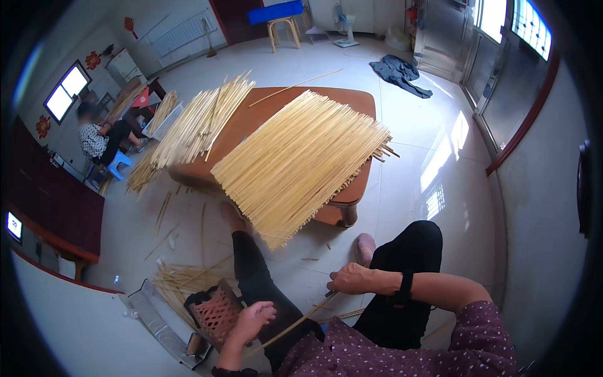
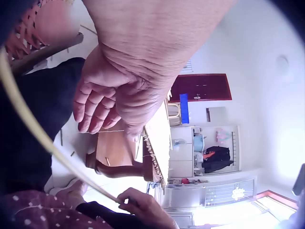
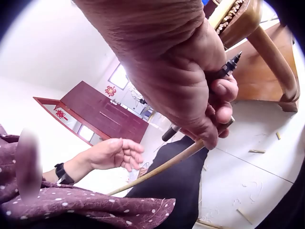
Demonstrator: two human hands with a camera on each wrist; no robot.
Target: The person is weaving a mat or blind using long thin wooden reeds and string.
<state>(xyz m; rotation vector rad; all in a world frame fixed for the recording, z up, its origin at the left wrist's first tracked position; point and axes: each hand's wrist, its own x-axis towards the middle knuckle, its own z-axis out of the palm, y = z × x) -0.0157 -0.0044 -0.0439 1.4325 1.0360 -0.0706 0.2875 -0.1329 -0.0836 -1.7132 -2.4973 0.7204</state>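
My right hand (image 1: 355,278) grips the end of a long, pale yellow stalk (image 3: 167,168) and a slim, pen-like black tool (image 3: 230,66) with a pointed tip. In the left wrist view the stalk curves past my lap and ends at the right fingers. My left hand (image 1: 252,319) hangs with loosely bent fingers and holds nothing, above my thigh and close to a woven basket (image 1: 217,314). Before my knees a wide layer of pale stalks (image 1: 301,160) covers much of a brown wooden table (image 1: 270,100) and overhangs its near edge.
More stalks (image 1: 204,119) lie in a bundle across the table's left end. Loose stalks (image 1: 176,283) and offcuts litter the floor on the left, beside a shiny silvery tray (image 1: 160,327). Another person (image 1: 94,139) sits on a blue stool (image 1: 118,164) further back.
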